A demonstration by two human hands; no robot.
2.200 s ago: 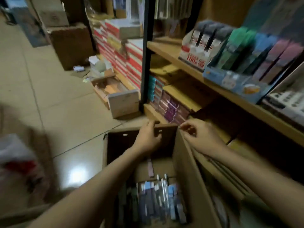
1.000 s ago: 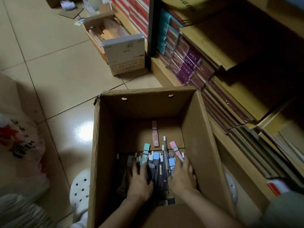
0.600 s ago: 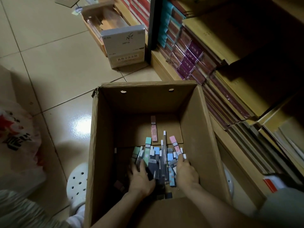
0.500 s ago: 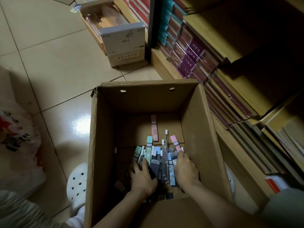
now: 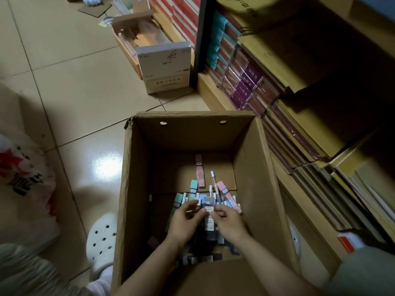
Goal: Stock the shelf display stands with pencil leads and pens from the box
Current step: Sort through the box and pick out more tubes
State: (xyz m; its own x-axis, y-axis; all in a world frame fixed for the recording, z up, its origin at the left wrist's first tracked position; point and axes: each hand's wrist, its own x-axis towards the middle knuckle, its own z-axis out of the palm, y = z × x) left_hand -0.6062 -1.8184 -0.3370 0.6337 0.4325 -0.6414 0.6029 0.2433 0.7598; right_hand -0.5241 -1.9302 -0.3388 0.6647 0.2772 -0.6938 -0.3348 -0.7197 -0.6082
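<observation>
- We see an open cardboard box (image 5: 136,189) standing on the tiled floor (image 5: 70,86), just beside the low shelf (image 5: 215,97) at its 3 o'clock side.
- In the bottom of the box lies a pile of lead cases (image 5: 193,192) and pens (image 5: 214,184), heaped toward the 6 o'clock wall; they are mint, blue, pink and dark.
- One pink case (image 5: 199,170) lies apart from the pile at 12 o'clock, flat on the box bottom.
- Our left hand (image 5: 183,223) and right hand (image 5: 229,224) are both down in the box over the pile, fingertips meeting on a dark case (image 5: 209,218) with a white label.
- The left thumb and fingers pinch that dark case at its 9 o'clock edge; the right fingers curl round its 3 o'clock edge, so both hands hold it.
- We cannot tell whether the dark case is lifted off the pile or lying on it.
- On the shelf, wrapped packs (image 5: 245,82) with purple and red spines stand in rows, with yellowish packs stacked beyond at 3 o'clock.
- A white carton (image 5: 164,67) stands on the floor at 12 o'clock from the box.
- A white clog (image 5: 102,238) is at 8 o'clock, touching the box wall, and a plastic bag (image 5: 23,184) lies at 9 o'clock.
</observation>
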